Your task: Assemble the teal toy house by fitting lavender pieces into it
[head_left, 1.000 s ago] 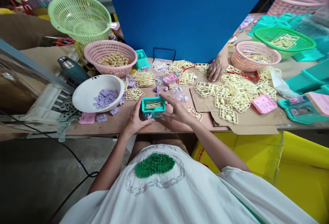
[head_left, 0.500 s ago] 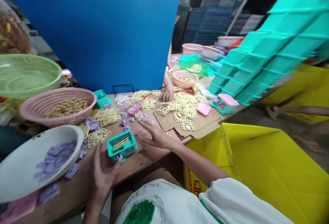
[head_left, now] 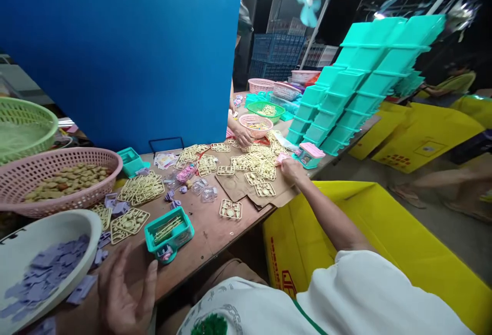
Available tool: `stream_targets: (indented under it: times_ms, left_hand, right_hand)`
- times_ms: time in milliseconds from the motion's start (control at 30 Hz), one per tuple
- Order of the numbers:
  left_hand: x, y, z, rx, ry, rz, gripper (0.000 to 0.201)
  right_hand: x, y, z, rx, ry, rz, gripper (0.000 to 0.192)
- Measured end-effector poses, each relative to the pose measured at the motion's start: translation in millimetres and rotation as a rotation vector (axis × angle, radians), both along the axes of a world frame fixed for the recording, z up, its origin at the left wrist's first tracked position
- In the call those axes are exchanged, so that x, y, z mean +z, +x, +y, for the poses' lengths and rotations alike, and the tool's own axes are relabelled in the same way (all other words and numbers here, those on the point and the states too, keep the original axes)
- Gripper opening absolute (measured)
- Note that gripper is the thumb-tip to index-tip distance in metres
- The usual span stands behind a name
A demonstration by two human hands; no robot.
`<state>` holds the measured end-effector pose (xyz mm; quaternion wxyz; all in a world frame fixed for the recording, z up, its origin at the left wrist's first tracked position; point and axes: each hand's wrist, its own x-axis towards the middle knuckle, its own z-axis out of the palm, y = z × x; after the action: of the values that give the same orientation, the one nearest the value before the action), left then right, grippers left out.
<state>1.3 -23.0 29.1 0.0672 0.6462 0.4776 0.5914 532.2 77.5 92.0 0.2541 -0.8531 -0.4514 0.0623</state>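
Observation:
My left hand (head_left: 125,294) is open, fingers spread, just left of a small teal box (head_left: 169,235) on the table. Thin cream plastic sticks (head_left: 167,228) lie inside that box, and a small figure shows at its front. Farther right, my right hand (head_left: 294,171) is stretched out over the cardboard, its fingers closed on a pink lid (head_left: 283,157) that they partly cover. Beside it stands another teal box with a pink lid on top (head_left: 309,154). Cream plastic part frames (head_left: 257,161) are heaped to the left of my right hand.
A white bowl of purple pieces (head_left: 88,222) and a pink basket (head_left: 115,158) stand at left. A blue panel (head_left: 154,58) rises behind. Another person's hand (head_left: 241,134) is beyond the frames. Tall stacked teal boxes (head_left: 346,94) and a yellow carton (head_left: 326,222) are at right.
My right hand has moved from near the teal box out to the right and taken hold of the pink lid. My left hand has drawn slightly away from the box. The camera view has turned right.

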Motion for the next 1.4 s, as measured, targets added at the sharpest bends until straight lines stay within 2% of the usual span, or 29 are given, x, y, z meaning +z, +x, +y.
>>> stream_targets:
  times_ms: [67,133,200,267,367,433,500,533,600,667,733,833,900,967,1033,1100,1167,1233,1300,1400]
  left_hand:
    - [9.3,5,-1,-0.003,0.050,0.037,0.061]
    - [19.0,12,-3,-0.028,0.050,0.047,0.052]
    - [29.0,24,-4,-0.085,0.010,0.039,0.041]
    - [39.5,38,-5,-0.161,-0.050,0.029,0.032]
    - [54.7,62,-4,-0.295,-0.217,-0.037,0.031]
    - [61.9,76,-1,-0.408,-0.338,-0.151,0.040]
    - [65.1,85,2,-0.532,-0.458,-0.308,0.055]
    - [65.2,87,3,-0.559,-0.502,-0.384,0.055]
    - [62.5,89,4,-0.494,-0.533,-0.478,0.047]
    - [56.4,85,5,-0.313,-0.457,-0.441,0.039]
    - [49.0,79,6,-0.183,-0.262,-0.287,0.030]
    - [41.1,72,9,-0.197,0.076,-0.010,0.027]
    - [40.3,72,11,-0.239,0.215,0.156,0.036]
    - [42.5,75,9,-0.238,0.281,0.288,0.043]
    - [45.6,77,5,-0.212,0.293,0.355,0.048]
    - [46.3,75,0,-0.183,0.263,0.351,0.051]
    - [41.7,65,-3,-0.134,0.203,0.283,0.049]
    - [30.7,50,1,-0.038,0.114,0.145,0.044]
    - [15.5,36,11,0.039,-0.026,-0.038,0.042]
    - [-5.3,25,30,-0.005,-0.276,-0.216,0.053]
  right_hand:
    - [7.4,3,-5,-0.012,0.095,0.027,0.027]
    - [22.3,4,-8,0.034,0.199,0.086,0.030]
    - [37.9,-3,-12,0.141,0.265,0.170,0.034]
    - [48.5,-23,-17,0.306,0.305,0.328,0.036]
    - [52.2,-76,-25,0.592,0.335,0.831,0.039]
    - [49.2,-120,-30,0.688,0.275,1.119,0.040]
    - [43.6,-164,-37,0.732,0.211,1.272,0.039]
    - [40.0,-184,-40,0.757,0.193,1.332,0.039]
    - [31.6,-220,-45,0.870,0.105,1.397,0.041]
    - [22.7,-249,-50,0.930,0.076,1.391,0.041]
    - [14.8,-274,-57,0.865,0.218,1.386,0.045]
    - [7.5,-306,-68,0.896,0.238,1.519,0.070]
    - [7.2,-322,-74,0.893,0.232,1.594,0.072]
    - [10.9,-327,-73,0.832,0.239,1.605,0.067]
    - [17.3,-320,-65,0.804,0.222,1.540,0.069]
    - [24.1,-305,-51,0.868,0.253,1.345,0.072]
    - [29.1,-291,-34,1.023,0.336,0.957,0.081]
    - [30.5,-286,-17,1.180,0.361,0.463,0.092]
    - [28.1,-292,-3,1.293,0.271,0.038,0.096]
    - [21.6,-311,8,1.382,0.077,-0.318,0.089]
